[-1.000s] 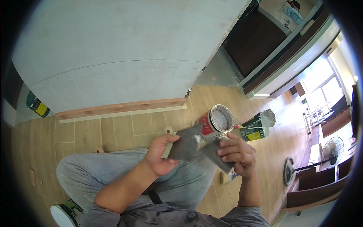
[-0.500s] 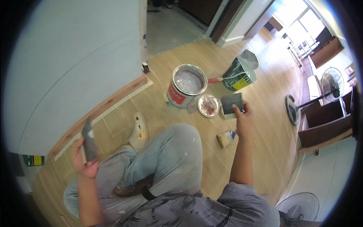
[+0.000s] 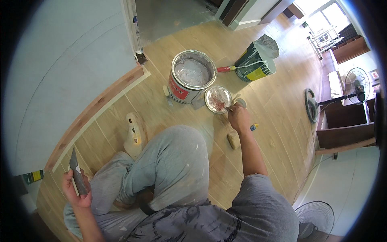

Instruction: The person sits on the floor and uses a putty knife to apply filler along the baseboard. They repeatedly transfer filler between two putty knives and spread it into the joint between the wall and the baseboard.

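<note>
My left hand (image 3: 78, 193) is closed round a flat putty scraper (image 3: 79, 180), its grey blade pointing up beside my bent leg. On the floor ahead, my right hand (image 3: 239, 117) is closed at the edge of a round metal lid (image 3: 217, 101) smeared with reddish and whitish paste. Only a small dark tip of the square spreader (image 3: 229, 108) in this hand shows, against the lid's edge; my fingers hide the rest. Behind the lid stands an open metal can (image 3: 179, 92) of pale grey paste. A paintbrush (image 3: 233, 140) lies partly under my right forearm.
A dark green tub (image 3: 246, 66) stands behind the lid, with a red-handled tool (image 3: 225, 69) between it and the can. A pale wall (image 3: 72, 76) with a wooden skirting strip (image 3: 100, 111) runs along the left. At right are a standing fan (image 3: 356, 86) and brown drawers (image 3: 346, 139).
My right hand has moved left and down onto the lid's edge, and its spreader has turned mostly out of sight. My left hand has lowered slightly with its scraper. The whole view has shifted.
</note>
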A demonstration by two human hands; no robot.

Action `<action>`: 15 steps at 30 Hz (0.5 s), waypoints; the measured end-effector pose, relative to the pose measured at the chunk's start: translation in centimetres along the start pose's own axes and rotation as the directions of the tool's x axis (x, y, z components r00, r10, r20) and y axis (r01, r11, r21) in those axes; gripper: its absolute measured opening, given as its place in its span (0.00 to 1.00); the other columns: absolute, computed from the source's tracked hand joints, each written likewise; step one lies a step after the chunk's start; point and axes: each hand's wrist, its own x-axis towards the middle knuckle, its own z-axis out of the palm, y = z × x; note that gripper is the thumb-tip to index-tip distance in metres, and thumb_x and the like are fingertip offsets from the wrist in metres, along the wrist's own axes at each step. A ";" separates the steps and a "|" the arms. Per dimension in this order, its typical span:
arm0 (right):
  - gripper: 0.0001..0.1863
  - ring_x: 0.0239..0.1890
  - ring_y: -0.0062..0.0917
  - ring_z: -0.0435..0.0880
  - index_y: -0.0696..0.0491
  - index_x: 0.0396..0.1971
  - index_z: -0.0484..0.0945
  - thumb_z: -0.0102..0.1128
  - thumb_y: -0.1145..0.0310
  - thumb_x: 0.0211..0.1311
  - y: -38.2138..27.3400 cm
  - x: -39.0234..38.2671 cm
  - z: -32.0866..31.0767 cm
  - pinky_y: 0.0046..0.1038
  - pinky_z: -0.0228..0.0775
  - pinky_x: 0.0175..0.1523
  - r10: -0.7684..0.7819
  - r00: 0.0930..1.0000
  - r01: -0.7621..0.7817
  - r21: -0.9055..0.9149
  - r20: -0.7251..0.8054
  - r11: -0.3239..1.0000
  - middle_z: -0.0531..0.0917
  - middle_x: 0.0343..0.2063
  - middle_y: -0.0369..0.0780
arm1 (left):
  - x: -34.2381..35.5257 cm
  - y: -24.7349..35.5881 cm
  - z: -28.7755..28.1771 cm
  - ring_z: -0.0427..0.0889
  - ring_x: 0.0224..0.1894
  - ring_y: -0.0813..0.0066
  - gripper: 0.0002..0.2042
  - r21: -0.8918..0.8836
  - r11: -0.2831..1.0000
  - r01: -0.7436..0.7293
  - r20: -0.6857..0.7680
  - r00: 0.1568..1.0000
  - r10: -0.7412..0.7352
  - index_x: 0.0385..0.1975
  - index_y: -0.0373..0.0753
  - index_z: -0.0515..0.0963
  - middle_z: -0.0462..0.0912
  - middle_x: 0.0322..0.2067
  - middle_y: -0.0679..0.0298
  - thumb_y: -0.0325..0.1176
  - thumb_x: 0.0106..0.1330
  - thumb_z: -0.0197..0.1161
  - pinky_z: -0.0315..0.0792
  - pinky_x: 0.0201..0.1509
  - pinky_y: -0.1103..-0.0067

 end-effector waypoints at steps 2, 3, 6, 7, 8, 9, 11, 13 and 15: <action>0.14 0.41 0.42 0.87 0.47 0.40 0.91 0.59 0.68 0.60 0.0 -0.1 0.4 0.42 0.79 0.49 -0.052 0.999 0.052 -0.022 0.016 0.998 0.86 0.39 0.43 | 0.1 -0.5 0.2 0.69 0.07 0.68 0.17 0.015 1.000 -0.009 -0.004 1.000 0.009 0.42 0.23 0.75 0.77 0.23 0.50 0.36 0.77 0.48 0.67 0.05 0.78; 0.14 0.41 0.41 0.87 0.46 0.41 0.92 0.59 0.68 0.59 0.0 -0.2 0.5 0.42 0.79 0.49 -0.071 0.997 0.071 -0.020 0.019 0.997 0.86 0.39 0.43 | 0.2 -0.7 0.3 0.69 0.07 0.69 0.17 0.027 0.999 -0.021 -0.009 1.000 0.022 0.42 0.23 0.75 0.77 0.23 0.50 0.36 0.78 0.48 0.67 0.05 0.78; 0.14 0.42 0.40 0.87 0.45 0.41 0.92 0.60 0.69 0.58 -0.1 -0.3 0.5 0.41 0.79 0.49 -0.079 0.997 0.080 -0.028 0.025 0.996 0.86 0.39 0.42 | 0.5 -1.0 0.7 0.70 0.07 0.69 0.18 0.039 0.999 -0.026 -0.001 1.000 0.026 0.41 0.22 0.75 0.77 0.23 0.50 0.36 0.78 0.48 0.67 0.06 0.78; 0.14 0.41 0.40 0.87 0.46 0.41 0.92 0.60 0.69 0.57 -0.2 -0.3 0.5 0.41 0.79 0.49 -0.082 0.997 0.082 -0.021 0.015 0.996 0.86 0.39 0.42 | 0.6 -1.1 0.8 0.70 0.08 0.70 0.17 0.040 0.999 -0.023 0.006 1.000 0.023 0.41 0.22 0.75 0.77 0.23 0.50 0.35 0.78 0.48 0.67 0.06 0.78; 0.15 0.41 0.41 0.87 0.46 0.41 0.92 0.60 0.70 0.57 -0.3 -0.2 0.4 0.41 0.79 0.49 -0.086 0.996 0.086 -0.014 0.003 0.996 0.86 0.39 0.43 | 0.7 -1.1 0.9 0.70 0.08 0.70 0.17 0.041 0.999 -0.014 -0.004 1.000 0.014 0.41 0.22 0.75 0.77 0.23 0.50 0.35 0.78 0.48 0.67 0.06 0.79; 0.15 0.41 0.41 0.86 0.46 0.41 0.92 0.60 0.70 0.57 -0.4 -0.2 0.4 0.42 0.79 0.49 -0.082 0.997 0.082 -0.023 0.000 0.996 0.86 0.38 0.43 | 0.8 -1.1 1.0 0.70 0.08 0.70 0.17 0.041 0.999 -0.006 -0.012 1.000 0.006 0.42 0.22 0.74 0.77 0.23 0.51 0.35 0.78 0.48 0.67 0.05 0.79; 0.15 0.41 0.41 0.86 0.46 0.41 0.92 0.60 0.70 0.57 -0.6 0.0 0.4 0.42 0.79 0.49 -0.074 0.997 0.074 -0.041 -0.007 0.996 0.86 0.38 0.43 | 1.0 -1.1 0.9 0.70 0.08 0.70 0.17 0.026 1.000 0.002 -0.008 1.000 -0.002 0.42 0.22 0.74 0.76 0.23 0.51 0.35 0.78 0.48 0.66 0.05 0.79; 0.15 0.42 0.41 0.86 0.46 0.41 0.92 0.60 0.70 0.57 -0.8 0.2 0.4 0.42 0.78 0.49 -0.095 0.995 0.094 -0.035 -0.026 0.995 0.86 0.38 0.43 | 1.2 -1.1 0.7 0.70 0.08 0.70 0.17 -0.005 1.000 0.003 0.017 1.000 -0.003 0.42 0.21 0.73 0.76 0.24 0.51 0.35 0.78 0.48 0.66 0.05 0.79; 0.15 0.42 0.42 0.86 0.47 0.41 0.91 0.61 0.70 0.57 -0.9 0.3 0.4 0.42 0.78 0.49 -0.106 0.994 0.105 -0.036 -0.028 0.994 0.86 0.38 0.44 | 1.2 -1.1 0.5 0.70 0.09 0.69 0.17 0.003 1.000 0.006 0.015 1.000 -0.006 0.43 0.22 0.73 0.76 0.24 0.51 0.35 0.78 0.48 0.66 0.05 0.79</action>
